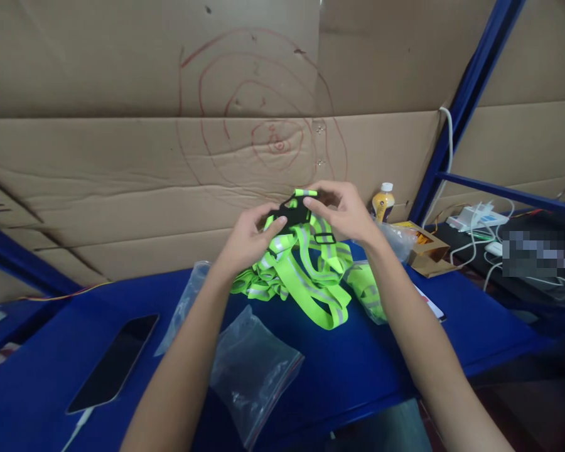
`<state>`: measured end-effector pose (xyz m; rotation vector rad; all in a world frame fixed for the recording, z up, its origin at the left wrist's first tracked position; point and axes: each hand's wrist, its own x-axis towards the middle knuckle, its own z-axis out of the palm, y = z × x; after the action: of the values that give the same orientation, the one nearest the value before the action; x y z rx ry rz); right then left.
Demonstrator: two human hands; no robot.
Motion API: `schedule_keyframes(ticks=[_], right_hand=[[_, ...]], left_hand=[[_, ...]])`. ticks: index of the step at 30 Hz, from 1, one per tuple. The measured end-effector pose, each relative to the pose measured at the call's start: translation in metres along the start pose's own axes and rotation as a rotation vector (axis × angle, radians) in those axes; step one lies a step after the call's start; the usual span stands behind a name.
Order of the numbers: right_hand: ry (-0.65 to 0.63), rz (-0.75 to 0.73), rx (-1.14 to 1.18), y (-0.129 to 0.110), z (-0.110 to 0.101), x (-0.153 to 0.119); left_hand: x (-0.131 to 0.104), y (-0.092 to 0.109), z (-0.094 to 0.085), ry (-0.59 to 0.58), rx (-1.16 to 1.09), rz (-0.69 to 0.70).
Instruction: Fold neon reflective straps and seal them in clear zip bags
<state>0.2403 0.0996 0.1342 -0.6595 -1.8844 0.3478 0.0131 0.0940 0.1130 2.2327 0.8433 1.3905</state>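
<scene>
Both hands hold a black plastic buckle (292, 213) above the blue table. My left hand (253, 237) pinches its left side between thumb and fingers. At the buckle's right side, my right hand (339, 208) is closed, its thumb pressing on the black plastic. Neon yellow-green straps with silver reflective stripes (306, 285) hang from the buckle and lie in a loose heap below. A black slider (324, 238) sits on one strap under my right hand. Parts of the buckle are hidden by the fingers.
An unfilled clear zip bag (254, 370) lies in front; a bag with yellow-green material (368, 292) is right. Around them are a phone with cable (115, 363), a bottle (383, 202), an opened box (426, 251) and a cardboard wall (122, 150).
</scene>
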Motion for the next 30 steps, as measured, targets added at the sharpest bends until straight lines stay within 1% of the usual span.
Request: schedule_keyframes(ticks=[3,5,7,8,11,14,17,20,26,30], right_hand=[[0.091,-0.005,-0.011,0.001,0.002,0.000],[0.142,-0.012,-0.048,0.001,0.005,0.001],[0.150,-0.008,-0.066,-0.001,0.006,0.001],[0.144,-0.008,-0.070,-0.002,0.006,0.001],[0.132,-0.020,-0.083,-0.007,0.004,0.000],[0.111,-0.012,-0.065,-0.010,0.004,0.000],[0.115,0.014,-0.021,-0.009,0.006,0.000],[0.108,0.038,0.025,-0.006,0.008,0.001],[0.093,0.053,0.072,-0.002,0.007,0.001],[0.125,0.052,0.015,0.000,0.003,0.001]], left_hand=[[-0.001,0.006,0.007,0.081,0.205,0.167],[-0.003,0.010,0.011,0.097,0.351,0.287],[-0.004,0.012,0.014,0.090,0.475,0.365],[-0.004,0.012,0.016,0.099,0.517,0.383],[-0.006,0.011,0.019,0.148,0.591,0.397],[-0.008,0.011,0.022,0.176,0.658,0.371],[-0.009,0.010,0.025,0.198,0.715,0.355],[-0.009,0.007,0.027,0.224,0.743,0.376],[-0.009,0.002,0.028,0.232,0.721,0.410],[-0.007,-0.002,0.025,0.209,0.593,0.423]])
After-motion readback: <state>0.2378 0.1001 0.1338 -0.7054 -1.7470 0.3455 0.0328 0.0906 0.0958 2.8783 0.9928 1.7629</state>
